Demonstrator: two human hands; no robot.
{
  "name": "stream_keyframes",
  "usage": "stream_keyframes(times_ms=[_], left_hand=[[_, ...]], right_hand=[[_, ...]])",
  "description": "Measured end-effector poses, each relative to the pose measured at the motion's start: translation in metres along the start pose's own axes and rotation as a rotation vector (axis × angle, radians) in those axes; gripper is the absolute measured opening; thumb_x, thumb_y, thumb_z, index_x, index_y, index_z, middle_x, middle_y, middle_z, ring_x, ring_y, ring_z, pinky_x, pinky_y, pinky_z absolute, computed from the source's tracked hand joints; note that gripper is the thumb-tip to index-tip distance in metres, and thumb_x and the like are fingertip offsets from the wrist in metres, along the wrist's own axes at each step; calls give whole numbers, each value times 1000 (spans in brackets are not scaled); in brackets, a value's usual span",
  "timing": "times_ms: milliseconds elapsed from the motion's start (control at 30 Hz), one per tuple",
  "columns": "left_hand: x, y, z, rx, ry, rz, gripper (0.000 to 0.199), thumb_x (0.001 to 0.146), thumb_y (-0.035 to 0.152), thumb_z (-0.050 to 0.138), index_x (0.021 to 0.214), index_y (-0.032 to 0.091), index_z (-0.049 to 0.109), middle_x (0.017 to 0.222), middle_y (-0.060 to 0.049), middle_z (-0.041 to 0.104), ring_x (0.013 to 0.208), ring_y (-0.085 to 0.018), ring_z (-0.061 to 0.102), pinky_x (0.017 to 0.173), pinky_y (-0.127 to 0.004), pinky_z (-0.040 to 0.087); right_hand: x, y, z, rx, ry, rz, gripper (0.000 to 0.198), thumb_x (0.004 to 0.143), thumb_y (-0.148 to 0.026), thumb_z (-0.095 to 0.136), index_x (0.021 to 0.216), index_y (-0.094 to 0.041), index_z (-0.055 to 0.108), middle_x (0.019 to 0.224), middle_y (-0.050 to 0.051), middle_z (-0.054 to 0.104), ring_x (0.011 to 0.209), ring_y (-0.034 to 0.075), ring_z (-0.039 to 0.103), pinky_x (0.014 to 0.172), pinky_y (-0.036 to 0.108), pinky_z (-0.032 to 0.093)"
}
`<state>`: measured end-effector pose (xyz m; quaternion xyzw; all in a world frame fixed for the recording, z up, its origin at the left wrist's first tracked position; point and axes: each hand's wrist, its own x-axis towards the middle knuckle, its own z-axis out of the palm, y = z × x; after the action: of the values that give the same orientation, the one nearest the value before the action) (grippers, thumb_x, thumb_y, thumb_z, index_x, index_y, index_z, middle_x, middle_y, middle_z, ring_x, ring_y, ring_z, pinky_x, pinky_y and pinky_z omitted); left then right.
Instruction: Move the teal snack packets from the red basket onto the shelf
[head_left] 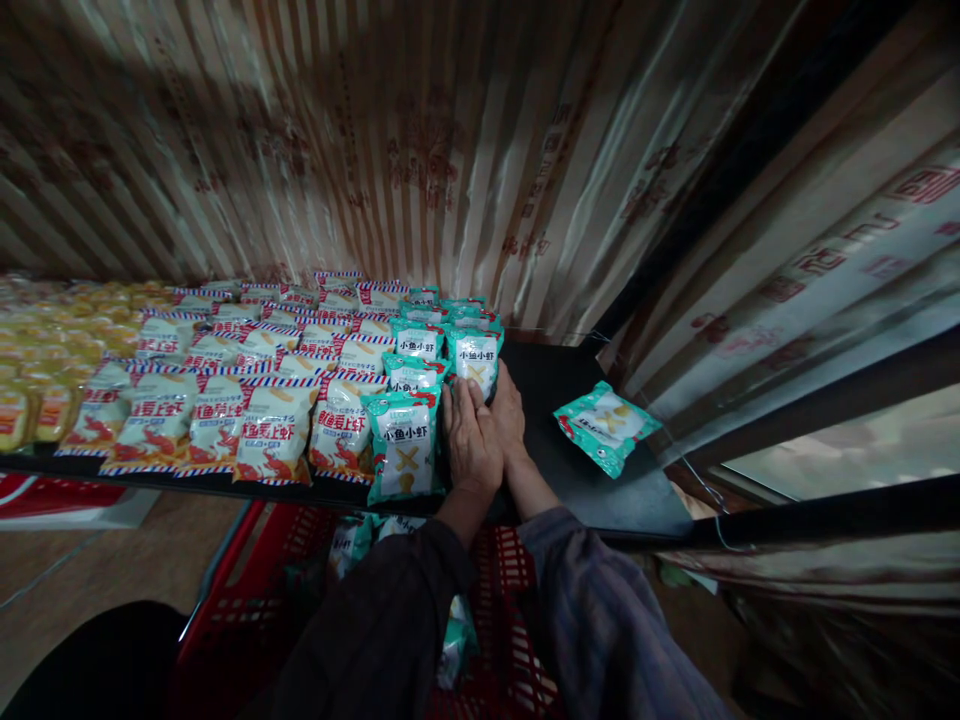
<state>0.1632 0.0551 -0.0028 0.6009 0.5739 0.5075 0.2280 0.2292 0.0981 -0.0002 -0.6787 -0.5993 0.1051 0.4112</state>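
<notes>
Both of my hands are at the front of a green-and-white snack bag [476, 352] that stands upright on the black shelf. My left hand [474, 445] has its fingers closed against the bag's lower front. Pressed beside it, my right hand [510, 415] holds the bag's right side, its fingers partly hidden. Left of my hands, another green snack bag [405, 445] stands at the front of a row of the same kind. One more green bag [609, 425] lies flat on the shelf to the right.
Rows of red-and-white snack bags [274, 428] and yellow packets [56, 405] fill the black shelf [577, 480] to the left. Below stands a red basket [251, 570] with more green bags [454, 645]. Striped plastic sheeting [420, 150] hangs behind; a thin wire [697, 475] dangles at right.
</notes>
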Motion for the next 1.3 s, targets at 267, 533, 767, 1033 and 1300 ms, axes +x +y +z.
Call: stream_keyframes(times_ms=[267, 533, 767, 1033, 1300], left_hand=[[0, -2, 2, -3, 32, 2, 52, 96, 26, 28, 144, 8, 39, 153, -13, 34, 147, -22, 18, 120, -42, 21], [0, -5, 4, 27, 25, 56, 51, 97, 26, 25, 141, 5, 42, 152, -16, 35, 147, -23, 17, 121, -43, 19], [0, -8, 5, 31, 24, 65, 51, 97, 28, 25, 141, 6, 42, 152, -16, 35, 147, -23, 18, 120, -46, 20], [0, -8, 6, 38, 26, 58, 51, 97, 28, 26, 141, 8, 42, 153, -16, 34, 147, -24, 16, 120, -47, 19], [0, -6, 6, 76, 55, 82, 52, 98, 30, 24, 138, 4, 44, 152, -19, 35, 147, -25, 18, 120, -47, 21]], right_hand=[[-1, 5, 5, -2, 19, -56, 65, 87, -51, 45, 144, -19, 36, 142, 14, 49, 129, 29, 46, 105, 49, 40], [-1, 7, 3, -32, 9, -25, 70, 85, -51, 47, 145, -16, 35, 144, 15, 47, 130, 30, 46, 107, 47, 38], [-1, 11, 9, -34, 2, -44, 65, 87, -43, 46, 146, -21, 32, 143, 12, 48, 128, 27, 47, 107, 47, 40], [-2, 12, 6, -34, 24, -4, 72, 85, -52, 47, 145, -14, 33, 144, 17, 47, 131, 30, 45, 107, 49, 38], [-4, 17, 5, -84, -2, 57, 71, 86, -50, 45, 144, -12, 34, 143, 19, 47, 131, 29, 45, 106, 47, 40]])
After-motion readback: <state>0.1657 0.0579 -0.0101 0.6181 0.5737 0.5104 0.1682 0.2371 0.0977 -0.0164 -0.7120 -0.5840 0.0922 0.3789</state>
